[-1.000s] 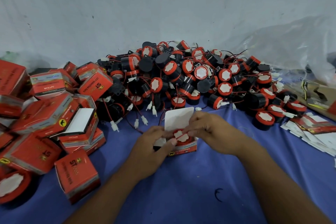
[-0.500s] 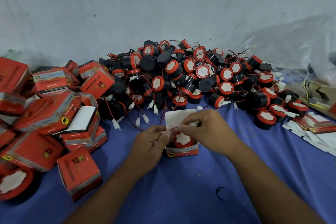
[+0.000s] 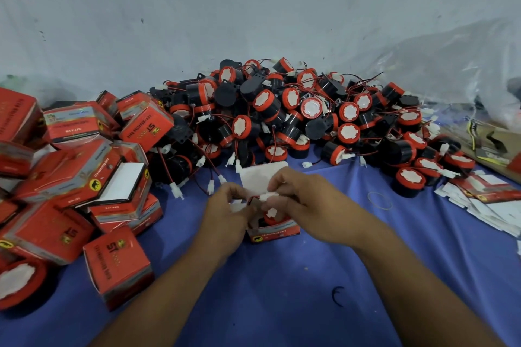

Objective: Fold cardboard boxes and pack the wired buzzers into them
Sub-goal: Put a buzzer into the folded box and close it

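Step in hand: wire stowage, buzzer already seated. The small red printed cardboard box (image 3: 273, 231) is set on the blue cloth-covered table (image 3: 282, 290), centre, just in front of the heap of loose black-and-red wired buzzers (image 3: 296, 115). Its white lid flap (image 3: 259, 177) is stood up at the far side. One round red-rimmed buzzer (image 3: 272, 215) is seen inside, face up.

The white plastic connector plug (image 3: 269, 196) is pinched between thumb and fingertips of the right hand (image 3: 307, 205), just above the box mouth. The left hand (image 3: 228, 214) is curled at the box's left wall; the thin red wire lead (image 3: 251, 199) appears to be pinched there, but the exact contact is hidden by the fingers.

Next move, as judged: lead to be coiled and pushed down beside the buzzer, plug tucked below rim level, then side tabs folded in and the lid flap closed. Care is needed that no wire is trapped under the flap.

Closed red cardboard boxes (image 3: 70, 177) are piled at left; flat unfolded box blanks (image 3: 485, 200) are stacked at right.
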